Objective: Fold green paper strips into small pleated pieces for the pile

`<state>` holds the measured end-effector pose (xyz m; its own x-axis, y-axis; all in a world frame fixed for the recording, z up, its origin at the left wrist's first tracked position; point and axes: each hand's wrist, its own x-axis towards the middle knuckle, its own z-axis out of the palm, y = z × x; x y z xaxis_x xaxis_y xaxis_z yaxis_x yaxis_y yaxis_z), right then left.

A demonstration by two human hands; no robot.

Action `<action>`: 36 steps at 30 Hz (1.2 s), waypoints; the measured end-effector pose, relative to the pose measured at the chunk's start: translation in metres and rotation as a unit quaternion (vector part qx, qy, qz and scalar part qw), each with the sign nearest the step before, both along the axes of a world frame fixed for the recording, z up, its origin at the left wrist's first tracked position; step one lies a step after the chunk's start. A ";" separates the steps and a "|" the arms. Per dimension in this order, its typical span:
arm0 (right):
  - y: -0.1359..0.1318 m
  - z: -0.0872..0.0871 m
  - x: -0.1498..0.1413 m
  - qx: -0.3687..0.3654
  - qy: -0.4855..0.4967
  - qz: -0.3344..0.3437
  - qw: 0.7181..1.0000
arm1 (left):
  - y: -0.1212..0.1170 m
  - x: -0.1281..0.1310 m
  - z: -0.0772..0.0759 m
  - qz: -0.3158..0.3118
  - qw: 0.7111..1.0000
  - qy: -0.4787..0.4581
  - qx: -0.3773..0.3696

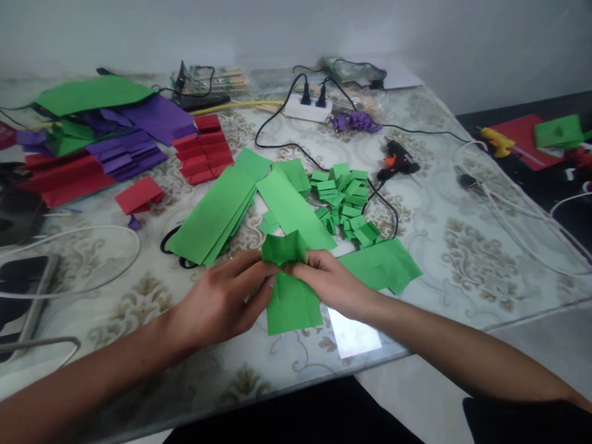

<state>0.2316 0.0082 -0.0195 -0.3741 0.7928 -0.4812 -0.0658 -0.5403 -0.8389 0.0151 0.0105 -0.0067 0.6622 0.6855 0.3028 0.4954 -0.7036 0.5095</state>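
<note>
Dark clothing (287,416) lies nearest the camera, cut off by the bottom of the view, with the near edge of the patterned table (416,209) just beyond it. The 2 forearms reach in from the lower left and lower right.

Between the 2 hands is a creased green sheet (295,305), pinched narrow at its middle and flaring out on the near and far sides of the pinch. The left hand (224,296) grips it from the left, thumb and fingers closed on the paper; the right hand (337,285) grips it from the right, its thumb and fingers also closed on the pinched part. The fingertips meet there and hide the middle of the sheet, so the folds under them cannot be made out.

Just beyond the hands, green strips (217,216) lie stacked on the left, and a heap of small green pieces (345,200) lies to the right, too jumbled to count. A wide green piece (382,265) is partly hidden behind the right hand. Farther right is a dark glue gun (398,161); at the far side, a white power strip (308,109) holds 2 black plugs. A phone (23,296) is cut off at the left edge.
</note>
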 end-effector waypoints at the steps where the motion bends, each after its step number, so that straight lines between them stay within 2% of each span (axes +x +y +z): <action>1: 0.000 0.000 0.000 -0.001 0.004 -0.002 1.000 | 0.000 0.000 0.001 -0.003 1.000 -0.001 -0.004; 7: 0.001 0.001 -0.001 -0.025 0.042 -0.010 0.999 | 0.000 0.001 0.004 -0.003 1.000 -0.002 0.014; 11: 0.001 0.002 -0.001 -0.027 0.030 -0.001 0.999 | 0.000 0.000 0.001 -0.005 0.999 0.002 0.045; 18: 0.001 -0.001 -0.001 0.021 0.007 0.007 1.000 | -0.001 -0.005 -0.003 -0.013 0.994 0.005 0.107; 24: 0.000 -0.002 -0.001 0.037 0.006 -0.014 0.999 | -0.002 -0.005 -0.005 -0.013 0.993 -0.005 0.114; 27: 0.000 -0.004 -0.003 0.036 0.018 -0.008 0.999 | -0.002 -0.004 -0.004 -0.019 0.993 0.000 0.114; 36: -0.001 0.001 -0.004 0.094 0.005 0.006 0.996 | -0.003 -0.005 -0.004 -0.028 0.993 0.009 0.116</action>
